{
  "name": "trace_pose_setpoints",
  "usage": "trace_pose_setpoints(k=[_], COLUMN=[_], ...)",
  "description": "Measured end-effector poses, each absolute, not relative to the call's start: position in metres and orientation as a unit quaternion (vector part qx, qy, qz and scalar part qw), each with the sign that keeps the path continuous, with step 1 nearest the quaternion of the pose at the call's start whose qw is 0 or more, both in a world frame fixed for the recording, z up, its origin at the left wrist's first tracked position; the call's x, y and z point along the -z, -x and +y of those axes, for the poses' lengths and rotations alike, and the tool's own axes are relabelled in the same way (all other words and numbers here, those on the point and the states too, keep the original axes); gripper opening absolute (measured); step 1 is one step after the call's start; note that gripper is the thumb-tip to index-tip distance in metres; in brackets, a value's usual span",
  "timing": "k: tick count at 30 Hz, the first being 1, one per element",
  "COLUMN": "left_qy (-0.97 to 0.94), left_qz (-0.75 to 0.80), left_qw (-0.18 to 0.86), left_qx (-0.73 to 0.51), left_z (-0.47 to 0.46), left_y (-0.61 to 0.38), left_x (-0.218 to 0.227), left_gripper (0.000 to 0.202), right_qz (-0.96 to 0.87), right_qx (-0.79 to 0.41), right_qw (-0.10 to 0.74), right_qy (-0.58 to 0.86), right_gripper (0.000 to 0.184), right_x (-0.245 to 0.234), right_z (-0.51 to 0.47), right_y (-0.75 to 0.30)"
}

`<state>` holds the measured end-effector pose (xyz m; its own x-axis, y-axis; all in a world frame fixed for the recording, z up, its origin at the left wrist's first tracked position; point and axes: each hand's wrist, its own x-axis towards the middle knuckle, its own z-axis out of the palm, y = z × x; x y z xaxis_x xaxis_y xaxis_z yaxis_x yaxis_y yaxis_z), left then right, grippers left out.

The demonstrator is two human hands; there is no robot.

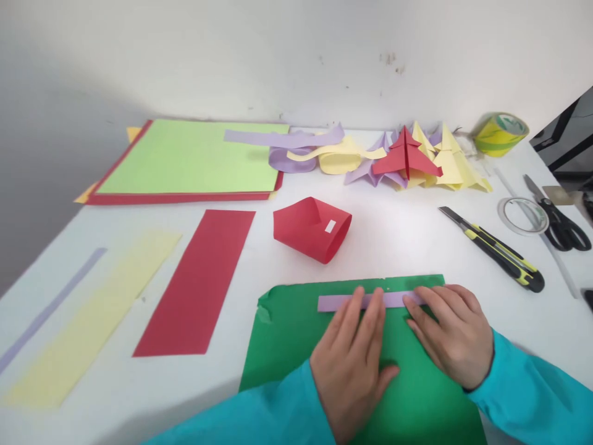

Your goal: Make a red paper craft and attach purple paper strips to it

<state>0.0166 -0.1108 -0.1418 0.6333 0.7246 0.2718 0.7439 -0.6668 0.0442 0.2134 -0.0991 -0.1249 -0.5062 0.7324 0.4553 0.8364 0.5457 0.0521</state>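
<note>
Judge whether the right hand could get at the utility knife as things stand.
Probably yes: nothing lies on the utility knife or visibly between it and the right hand, though that hand touches the purple strip.

Bare desk (398,238) leaves passage between red loop (303,230), mid-frame, and cutter (498,250), right; right hand (451,337) blocks lower right.

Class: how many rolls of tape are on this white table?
2. A thick yellow-green tape roll sits at back right; a thin white tape ring lies nearer, beside the black-handled metal scissors. Others may hide behind the folded multicoloured paper planes.
</note>
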Motion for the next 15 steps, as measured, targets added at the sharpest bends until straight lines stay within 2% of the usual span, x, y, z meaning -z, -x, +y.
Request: trace_pose_setpoints(k=[7, 15], left_qy=[0.897, 0.904], left_qz=[-0.418, -0.397], left_qw=[0.003, 0.016], left_qx=[0.143, 0.158], left_z=[-0.127, -0.118], left_y=[-0.019, -0.016], left_x=[0.158, 0.154], left_gripper=[0.073, 0.067], right_qz=[-0.878, -0.880], right_qx=[0.096, 0.048], right_qw=[0.172, 0.088], right_qy=[0.437, 0.465], right_gripper=[0.026, 0.044], right_x=[0.126, 0.126], right_z=[-0.104, -0.108], right_y=[-0.211, -0.210])
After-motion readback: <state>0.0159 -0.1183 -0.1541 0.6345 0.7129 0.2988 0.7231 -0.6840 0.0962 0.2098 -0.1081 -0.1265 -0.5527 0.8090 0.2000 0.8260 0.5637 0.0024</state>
